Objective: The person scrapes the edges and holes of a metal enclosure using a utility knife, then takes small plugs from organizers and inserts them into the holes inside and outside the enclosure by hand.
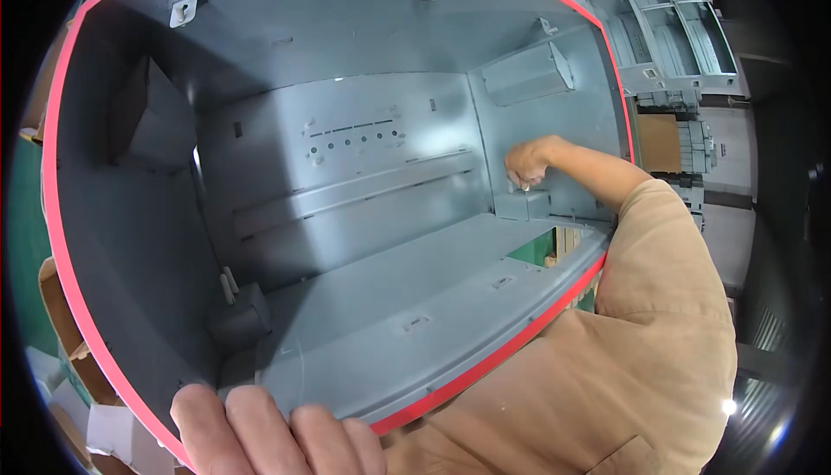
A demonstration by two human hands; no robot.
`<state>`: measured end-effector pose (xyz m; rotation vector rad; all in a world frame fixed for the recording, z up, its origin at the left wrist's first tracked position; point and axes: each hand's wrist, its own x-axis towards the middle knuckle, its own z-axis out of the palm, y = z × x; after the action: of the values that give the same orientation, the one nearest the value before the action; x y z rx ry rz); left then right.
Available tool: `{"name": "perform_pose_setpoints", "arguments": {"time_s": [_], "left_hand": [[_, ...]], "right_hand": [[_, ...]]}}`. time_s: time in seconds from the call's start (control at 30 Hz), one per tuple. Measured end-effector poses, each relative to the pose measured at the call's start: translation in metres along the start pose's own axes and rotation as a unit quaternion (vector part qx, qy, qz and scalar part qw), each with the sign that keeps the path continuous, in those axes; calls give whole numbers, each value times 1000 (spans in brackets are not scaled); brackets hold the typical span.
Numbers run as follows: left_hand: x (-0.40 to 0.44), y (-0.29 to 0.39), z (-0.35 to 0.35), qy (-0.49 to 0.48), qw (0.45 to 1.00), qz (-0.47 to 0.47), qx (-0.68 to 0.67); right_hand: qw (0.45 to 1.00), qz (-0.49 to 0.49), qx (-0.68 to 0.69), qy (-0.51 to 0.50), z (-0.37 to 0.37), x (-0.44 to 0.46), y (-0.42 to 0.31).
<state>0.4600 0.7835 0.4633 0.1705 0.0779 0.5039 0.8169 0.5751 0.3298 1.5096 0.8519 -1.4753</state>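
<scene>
A large grey sheet-metal cabinet shell [381, 302] with red edging [493, 355] fills most of the view, its open side toward me. My left hand [273, 436] is at the bottom, its fingers curled over the shell's near edge. My right hand [530, 163] reaches inside with fingers pinched together, just above a small box-shaped bracket [522, 205] on the right wall. Small pale bits show under those fingertips, too small to name. On the left, a matching bracket [242, 319] carries two white pegs [228, 284].
A rectangular cutout [535, 250] opens through the near panel. Tabs [183, 12] stick out from the upper panel. Cardboard boxes [61, 310] stand at the left. Stacked metal housings [662, 29] and a brown carton [658, 142] are to the right.
</scene>
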Motion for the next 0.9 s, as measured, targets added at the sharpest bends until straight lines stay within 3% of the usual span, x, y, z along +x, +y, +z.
{"name": "perform_pose_setpoints", "arguments": {"time_s": [0.13,0.33,0.43,0.53,0.63,0.73,0.83,0.9], "left_hand": [[2,3,-4,-26,1000,-18,-1],[-1,3,0,8,1000,-11,-4],[1,7,-5,-25,999,-36,7],[-3,1,4,24,1000,-7,-10],[-3,6,3,11,999,-33,0],[-4,2,4,12,1000,-20,2],[-1,4,0,-25,999,-44,6],[-1,2,4,-3,999,-37,11]], "right_hand": [[991,-37,-130,-12,-3,2,-11],[997,9,75,-9,4,7,4],[999,-1,-34,-11,7,16,-1],[998,22,-55,-14,5,8,-11],[999,22,-26,-5,5,6,-8],[991,6,129,-26,9,8,9],[969,71,237,15,5,-2,8],[975,115,168,84,-2,-8,-1]]}}
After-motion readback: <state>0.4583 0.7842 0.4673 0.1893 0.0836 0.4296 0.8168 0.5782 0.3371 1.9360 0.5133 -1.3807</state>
